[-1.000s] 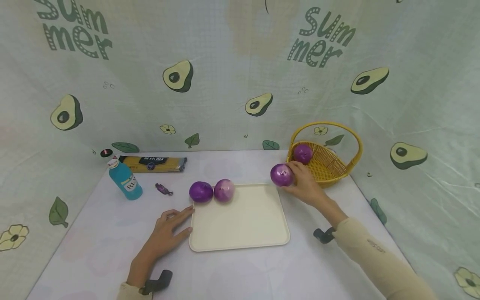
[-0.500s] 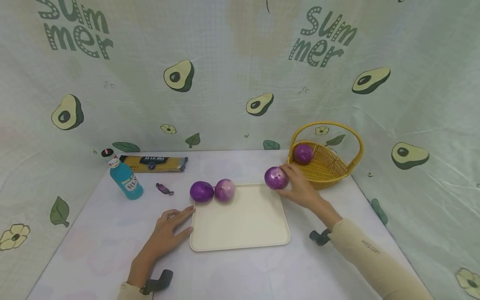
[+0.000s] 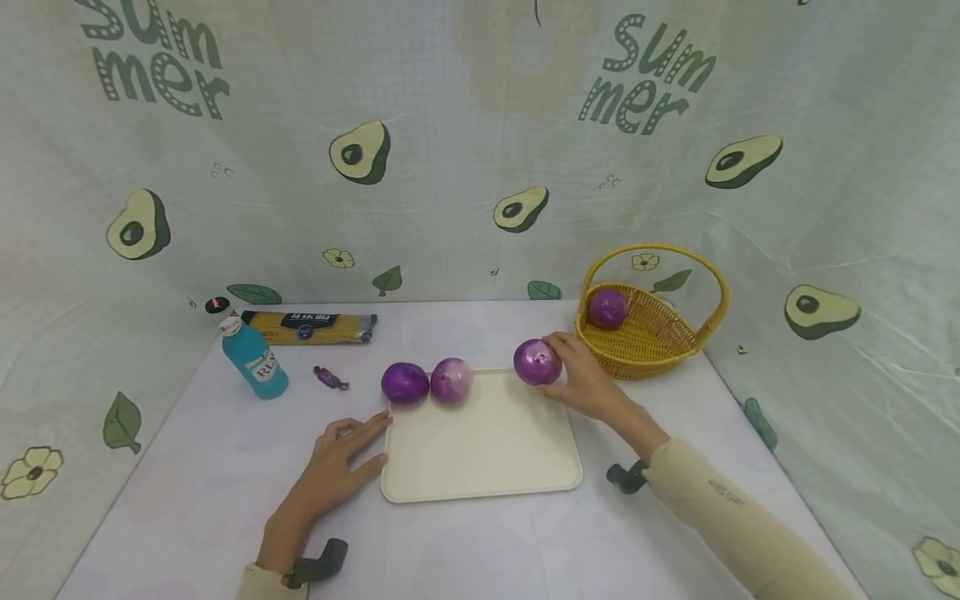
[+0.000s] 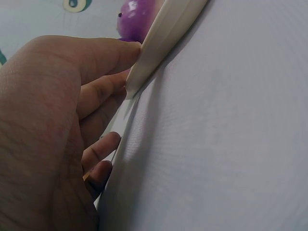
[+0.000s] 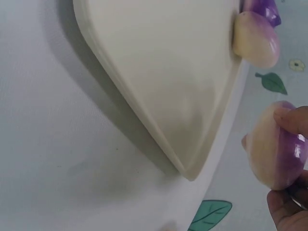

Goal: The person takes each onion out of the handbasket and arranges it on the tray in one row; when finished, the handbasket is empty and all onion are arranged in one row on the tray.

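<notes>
My right hand (image 3: 581, 379) grips a purple onion (image 3: 537, 362) just above the far right corner of the cream tray (image 3: 487, 450); in the right wrist view the onion (image 5: 275, 153) shows a pale underside, held by my fingers (image 5: 293, 120) beside the tray's edge (image 5: 159, 130). Two more purple onions (image 3: 405, 382) (image 3: 451, 380) sit at the tray's far left edge. My left hand (image 3: 337, 462) lies flat on the table with fingertips (image 4: 110, 55) touching the tray's left rim (image 4: 161, 36). A further onion (image 3: 607, 307) lies in the yellow wicker basket (image 3: 660, 337).
A blue bottle (image 3: 253, 360), a pack of spaghetti (image 3: 309, 327) and a small wrapped candy (image 3: 328, 377) lie at the back left of the white table. The basket stands at the back right. An avocado-print cloth forms the walls all round.
My right hand has carried the onion leftward from beside the basket to the tray's far right corner. The left hand has stayed put.
</notes>
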Motion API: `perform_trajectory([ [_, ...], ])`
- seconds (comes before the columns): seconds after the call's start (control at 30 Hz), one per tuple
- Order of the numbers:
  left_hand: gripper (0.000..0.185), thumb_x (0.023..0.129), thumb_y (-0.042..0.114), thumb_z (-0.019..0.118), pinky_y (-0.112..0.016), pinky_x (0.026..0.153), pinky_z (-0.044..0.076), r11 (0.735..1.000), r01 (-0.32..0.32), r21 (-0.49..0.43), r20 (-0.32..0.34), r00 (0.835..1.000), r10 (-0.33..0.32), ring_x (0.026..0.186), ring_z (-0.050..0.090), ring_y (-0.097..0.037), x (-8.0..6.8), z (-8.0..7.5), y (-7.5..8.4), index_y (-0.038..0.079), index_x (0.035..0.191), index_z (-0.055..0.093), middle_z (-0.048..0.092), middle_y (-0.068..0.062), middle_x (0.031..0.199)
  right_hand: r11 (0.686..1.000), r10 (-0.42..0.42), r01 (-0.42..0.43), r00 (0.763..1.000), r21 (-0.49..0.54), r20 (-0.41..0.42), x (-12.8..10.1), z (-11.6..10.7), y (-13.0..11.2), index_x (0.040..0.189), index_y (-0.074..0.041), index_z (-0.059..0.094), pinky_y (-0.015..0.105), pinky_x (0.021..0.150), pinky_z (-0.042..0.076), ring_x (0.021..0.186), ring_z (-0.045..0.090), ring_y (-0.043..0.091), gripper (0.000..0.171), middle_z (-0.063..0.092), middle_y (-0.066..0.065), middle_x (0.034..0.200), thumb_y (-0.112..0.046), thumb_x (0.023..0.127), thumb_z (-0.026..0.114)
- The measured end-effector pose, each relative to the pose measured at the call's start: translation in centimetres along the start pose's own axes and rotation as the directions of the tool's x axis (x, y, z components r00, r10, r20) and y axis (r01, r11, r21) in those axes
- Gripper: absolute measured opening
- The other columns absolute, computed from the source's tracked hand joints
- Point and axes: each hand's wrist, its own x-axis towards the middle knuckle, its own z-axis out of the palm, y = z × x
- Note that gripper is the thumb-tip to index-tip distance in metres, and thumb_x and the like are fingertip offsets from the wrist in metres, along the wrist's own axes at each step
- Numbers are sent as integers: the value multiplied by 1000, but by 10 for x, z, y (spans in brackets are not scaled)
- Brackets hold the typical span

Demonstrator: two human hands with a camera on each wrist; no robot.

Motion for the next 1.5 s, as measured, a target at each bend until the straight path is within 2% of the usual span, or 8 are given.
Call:
perform_trajectory([
  [0.47, 59, 97, 48, 61, -59, 104, 26, 1000, -11, 0, -3, 1000, 11, 131, 36, -30, 0, -2, 4, 30, 151, 47, 44, 9, 154, 1000, -24, 24, 999, 1, 39, 7, 16, -10, 143, 1, 47, 51, 108, 41, 133, 44, 35, 82, 45, 18, 145, -15, 74, 89],
  [0.87, 59, 96, 48, 62, -58, 104, 26, 1000, -2, -8, 0, 1000, 2, 132, 36, -30, -1, -4, 3, 32, 151, 47, 44, 12, 154, 998, -51, 47, 994, 39, 101, 12, 31, -16, 142, 1, 48, 49, 110, 38, 135, 42, 35, 79, 44, 18, 145, -14, 75, 88],
  [1.5, 59, 96, 51, 61, -56, 103, 28, 1000, -12, 7, -14, 1000, 12, 131, 36, -29, 0, 0, 0, 33, 151, 47, 44, 14, 153, 997, -76, 75, 988, 9, 132, 19, 43, -22, 143, 3, 47, 46, 111, 38, 135, 42, 34, 81, 44, 18, 144, -15, 75, 88],
])
